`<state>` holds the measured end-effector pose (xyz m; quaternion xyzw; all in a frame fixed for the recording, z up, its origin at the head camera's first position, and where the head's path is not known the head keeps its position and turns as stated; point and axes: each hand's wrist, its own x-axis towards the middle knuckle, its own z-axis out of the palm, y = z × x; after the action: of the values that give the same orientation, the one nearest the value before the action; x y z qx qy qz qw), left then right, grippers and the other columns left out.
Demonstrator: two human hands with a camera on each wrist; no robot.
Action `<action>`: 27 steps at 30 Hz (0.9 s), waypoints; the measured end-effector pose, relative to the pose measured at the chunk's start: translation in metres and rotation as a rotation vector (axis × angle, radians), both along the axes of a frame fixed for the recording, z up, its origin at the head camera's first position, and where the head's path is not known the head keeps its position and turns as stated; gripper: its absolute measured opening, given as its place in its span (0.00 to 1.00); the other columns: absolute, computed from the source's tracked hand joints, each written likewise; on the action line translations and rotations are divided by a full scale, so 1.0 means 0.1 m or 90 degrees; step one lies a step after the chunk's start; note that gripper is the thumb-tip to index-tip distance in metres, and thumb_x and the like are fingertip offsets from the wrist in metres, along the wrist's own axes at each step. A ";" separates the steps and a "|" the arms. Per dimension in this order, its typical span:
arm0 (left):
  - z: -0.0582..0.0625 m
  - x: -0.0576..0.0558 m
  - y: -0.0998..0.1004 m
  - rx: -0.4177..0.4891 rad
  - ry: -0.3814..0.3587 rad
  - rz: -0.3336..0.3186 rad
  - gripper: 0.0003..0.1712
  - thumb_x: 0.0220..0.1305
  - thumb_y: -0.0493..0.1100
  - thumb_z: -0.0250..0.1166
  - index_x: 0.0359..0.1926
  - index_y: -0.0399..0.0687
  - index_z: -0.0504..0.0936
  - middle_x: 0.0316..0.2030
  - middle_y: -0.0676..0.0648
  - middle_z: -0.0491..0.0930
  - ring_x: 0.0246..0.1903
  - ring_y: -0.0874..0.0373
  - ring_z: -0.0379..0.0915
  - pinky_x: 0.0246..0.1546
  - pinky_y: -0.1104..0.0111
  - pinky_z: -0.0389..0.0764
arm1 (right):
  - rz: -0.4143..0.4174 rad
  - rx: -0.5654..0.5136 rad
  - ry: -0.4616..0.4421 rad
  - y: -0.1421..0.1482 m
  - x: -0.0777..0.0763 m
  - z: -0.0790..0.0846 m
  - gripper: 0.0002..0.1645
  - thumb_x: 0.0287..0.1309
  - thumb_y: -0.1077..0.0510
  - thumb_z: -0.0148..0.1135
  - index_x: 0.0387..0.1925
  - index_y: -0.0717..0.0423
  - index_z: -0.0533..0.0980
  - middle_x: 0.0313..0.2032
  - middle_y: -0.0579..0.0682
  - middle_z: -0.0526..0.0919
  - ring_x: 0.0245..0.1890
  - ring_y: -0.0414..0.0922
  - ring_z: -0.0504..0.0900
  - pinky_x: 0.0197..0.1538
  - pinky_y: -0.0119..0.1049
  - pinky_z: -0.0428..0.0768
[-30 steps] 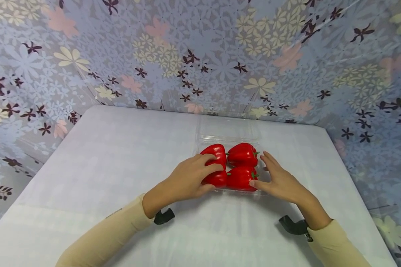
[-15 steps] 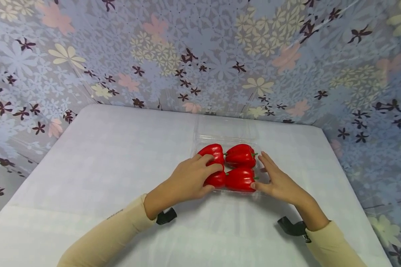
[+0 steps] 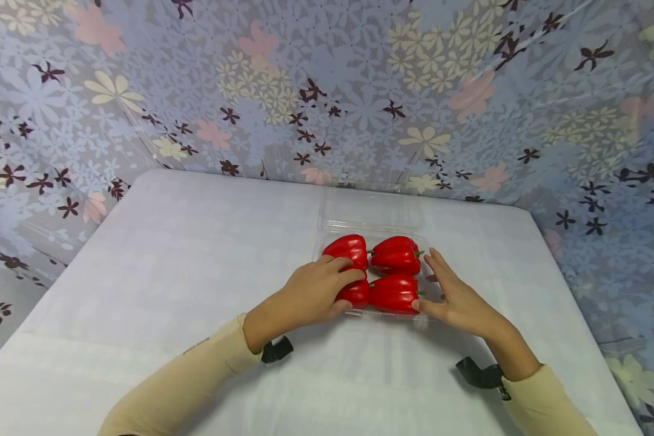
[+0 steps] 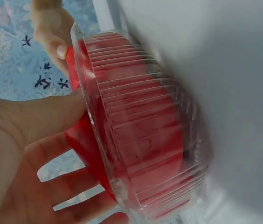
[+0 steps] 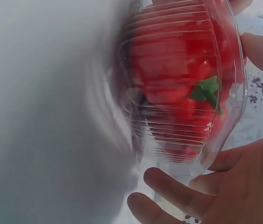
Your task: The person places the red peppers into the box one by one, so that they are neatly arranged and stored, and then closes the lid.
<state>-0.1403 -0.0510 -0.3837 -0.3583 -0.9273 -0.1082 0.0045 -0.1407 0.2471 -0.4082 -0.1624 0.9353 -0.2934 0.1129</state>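
Note:
Several red bell peppers with green stems lie in a clear plastic clamshell box (image 3: pixel 354 313); its lid (image 3: pixel 370 209) is folded back, away from the person. My left hand (image 3: pixel 310 293) holds the front left bell pepper (image 3: pixel 354 295), fingers curved over it and thumb at the box's near rim. In the left wrist view, the thumb (image 4: pixel 57 112) meets the red pepper just above the rim. My right hand (image 3: pixel 458 300) has its thumb at the front right bell pepper (image 3: pixel 393 295), with fingers spread along the box's right side. Two more peppers sit behind, including the back right one (image 3: pixel 395 254).
A white cloth covers the table (image 3: pixel 207 236) under the box. Flowered fabric (image 3: pixel 327 91) hangs behind the table and along its sides. A dark camera mount (image 3: pixel 478 372) juts from the right wrist, and another mount (image 3: pixel 277 349) from the left.
The left hand has shifted slightly, and more of the back left pepper shows. The front right pepper sits slightly nearer the person, with the right thumb still at it.

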 end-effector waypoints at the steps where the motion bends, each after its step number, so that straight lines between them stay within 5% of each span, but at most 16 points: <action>1: -0.02 0.00 0.00 -0.002 0.004 -0.002 0.25 0.62 0.51 0.68 0.61 0.61 0.77 0.61 0.47 0.77 0.59 0.50 0.73 0.50 0.58 0.85 | 0.000 0.005 0.001 0.00 0.00 0.00 0.58 0.59 0.44 0.62 0.78 0.63 0.42 0.78 0.65 0.40 0.66 0.64 0.70 0.55 0.63 0.80; 12: -0.10 0.03 -0.03 -0.018 0.033 -0.009 0.22 0.68 0.51 0.61 0.63 0.62 0.78 0.66 0.47 0.74 0.62 0.50 0.70 0.52 0.58 0.82 | 0.016 0.053 0.041 0.03 -0.02 0.01 0.60 0.58 0.39 0.64 0.77 0.65 0.45 0.78 0.67 0.43 0.68 0.66 0.69 0.60 0.72 0.71; 20: -0.12 0.06 -0.09 -0.005 0.052 -0.017 0.23 0.68 0.50 0.60 0.63 0.62 0.77 0.67 0.46 0.72 0.66 0.49 0.68 0.57 0.54 0.80 | 0.042 0.017 0.044 0.11 -0.01 -0.02 0.57 0.60 0.43 0.65 0.77 0.64 0.46 0.78 0.65 0.45 0.68 0.66 0.68 0.58 0.67 0.76; 27: -0.09 0.00 -0.08 0.032 0.032 -0.044 0.22 0.66 0.48 0.61 0.61 0.59 0.77 0.67 0.46 0.72 0.66 0.49 0.68 0.56 0.55 0.81 | 0.093 0.034 0.067 0.25 -0.04 0.01 0.59 0.51 0.46 0.73 0.75 0.64 0.52 0.77 0.65 0.48 0.72 0.71 0.56 0.64 0.76 0.61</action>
<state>-0.1398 -0.0586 -0.3924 -0.3925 -0.9109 -0.1226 0.0330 -0.1447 0.2721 -0.4067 -0.2423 0.9330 -0.2507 0.0890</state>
